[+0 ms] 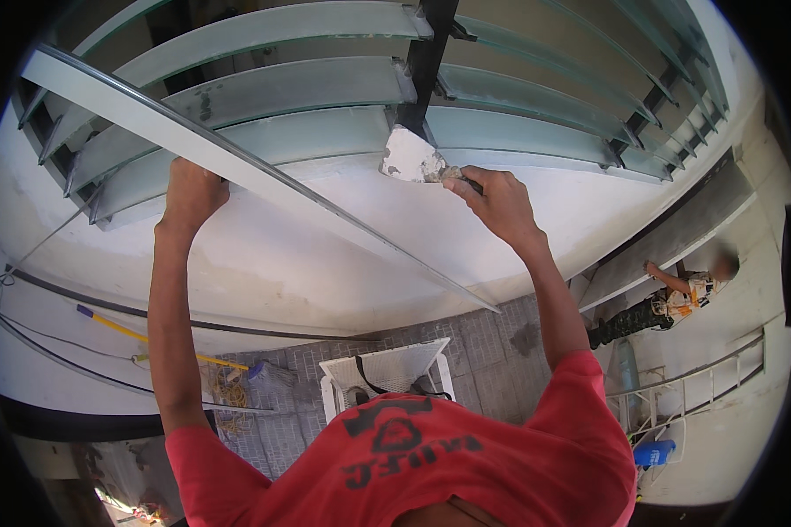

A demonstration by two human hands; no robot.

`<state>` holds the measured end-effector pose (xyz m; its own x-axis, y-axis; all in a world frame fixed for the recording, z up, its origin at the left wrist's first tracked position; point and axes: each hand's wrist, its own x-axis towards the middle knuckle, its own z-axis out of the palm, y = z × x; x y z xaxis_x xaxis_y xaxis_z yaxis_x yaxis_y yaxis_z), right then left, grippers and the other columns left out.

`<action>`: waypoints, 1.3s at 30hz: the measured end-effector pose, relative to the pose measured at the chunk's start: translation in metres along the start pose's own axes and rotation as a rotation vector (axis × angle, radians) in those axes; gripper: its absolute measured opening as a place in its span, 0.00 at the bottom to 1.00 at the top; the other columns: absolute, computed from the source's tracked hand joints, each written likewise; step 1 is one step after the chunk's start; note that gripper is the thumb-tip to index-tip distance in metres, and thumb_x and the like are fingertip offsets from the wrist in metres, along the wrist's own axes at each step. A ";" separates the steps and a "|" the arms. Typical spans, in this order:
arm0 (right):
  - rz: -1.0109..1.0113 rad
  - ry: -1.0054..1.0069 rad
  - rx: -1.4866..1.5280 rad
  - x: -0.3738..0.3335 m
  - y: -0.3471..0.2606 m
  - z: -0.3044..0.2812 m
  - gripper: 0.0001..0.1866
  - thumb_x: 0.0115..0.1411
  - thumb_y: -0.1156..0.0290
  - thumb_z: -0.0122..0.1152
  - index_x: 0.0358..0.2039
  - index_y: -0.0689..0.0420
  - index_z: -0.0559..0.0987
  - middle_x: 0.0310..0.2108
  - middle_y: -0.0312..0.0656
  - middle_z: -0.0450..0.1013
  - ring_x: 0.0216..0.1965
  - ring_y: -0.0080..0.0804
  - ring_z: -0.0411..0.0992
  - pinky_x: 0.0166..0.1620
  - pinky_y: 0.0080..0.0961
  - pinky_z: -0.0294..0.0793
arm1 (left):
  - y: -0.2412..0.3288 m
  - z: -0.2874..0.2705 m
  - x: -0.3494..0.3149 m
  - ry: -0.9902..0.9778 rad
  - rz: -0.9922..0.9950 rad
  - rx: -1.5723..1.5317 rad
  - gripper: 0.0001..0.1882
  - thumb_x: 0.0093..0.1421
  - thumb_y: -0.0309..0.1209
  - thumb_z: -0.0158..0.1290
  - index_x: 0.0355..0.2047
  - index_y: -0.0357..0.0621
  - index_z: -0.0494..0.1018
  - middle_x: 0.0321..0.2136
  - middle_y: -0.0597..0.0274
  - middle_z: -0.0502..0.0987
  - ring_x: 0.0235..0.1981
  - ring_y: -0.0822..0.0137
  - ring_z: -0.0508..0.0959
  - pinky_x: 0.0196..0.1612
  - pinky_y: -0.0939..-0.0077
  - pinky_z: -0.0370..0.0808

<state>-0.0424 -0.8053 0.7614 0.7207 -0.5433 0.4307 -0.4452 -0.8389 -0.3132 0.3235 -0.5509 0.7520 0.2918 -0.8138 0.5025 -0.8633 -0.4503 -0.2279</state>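
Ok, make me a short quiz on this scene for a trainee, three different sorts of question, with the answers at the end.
1. Multiple choice. Which of the wearer's hands grips the scraper? A: left; B: right; C: both.

2. True or false. In the picture, the head of the yellow-handled broom is to the left of the white chair.

3. Fill in the blank. The upright post between two sets of louvre slats is ____ in colour.

Key
1. B: the right hand holds it by the handle.
2. True.
3. Dark.
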 end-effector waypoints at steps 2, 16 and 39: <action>0.079 -0.078 -0.002 -0.002 -0.004 -0.004 0.23 0.64 0.48 0.59 0.37 0.58 0.82 0.20 0.47 0.74 0.25 0.43 0.75 0.34 0.38 0.73 | -0.001 0.002 0.001 -0.006 -0.011 -0.007 0.21 0.52 0.24 0.57 0.49 0.46 0.79 0.46 0.54 0.81 0.43 0.50 0.79 0.49 0.56 0.73; 0.081 0.047 -0.088 -0.010 -0.018 -0.002 0.23 0.63 0.48 0.60 0.34 0.59 0.84 0.18 0.49 0.75 0.24 0.48 0.76 0.31 0.38 0.74 | 0.000 0.001 0.000 -0.004 -0.027 -0.024 0.21 0.54 0.24 0.56 0.49 0.48 0.79 0.46 0.55 0.81 0.44 0.50 0.78 0.49 0.55 0.72; 0.073 -0.016 0.062 0.001 -0.034 0.014 0.24 0.62 0.47 0.62 0.37 0.59 0.85 0.20 0.49 0.76 0.24 0.49 0.76 0.32 0.39 0.74 | -0.003 0.009 0.001 0.132 0.033 -0.031 0.17 0.53 0.20 0.56 0.44 0.42 0.80 0.39 0.52 0.82 0.38 0.50 0.80 0.41 0.59 0.77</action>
<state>-0.0191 -0.7766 0.7606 0.6965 -0.6017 0.3911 -0.4632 -0.7932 -0.3954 0.3299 -0.5538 0.7456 0.2086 -0.7716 0.6009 -0.8844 -0.4112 -0.2209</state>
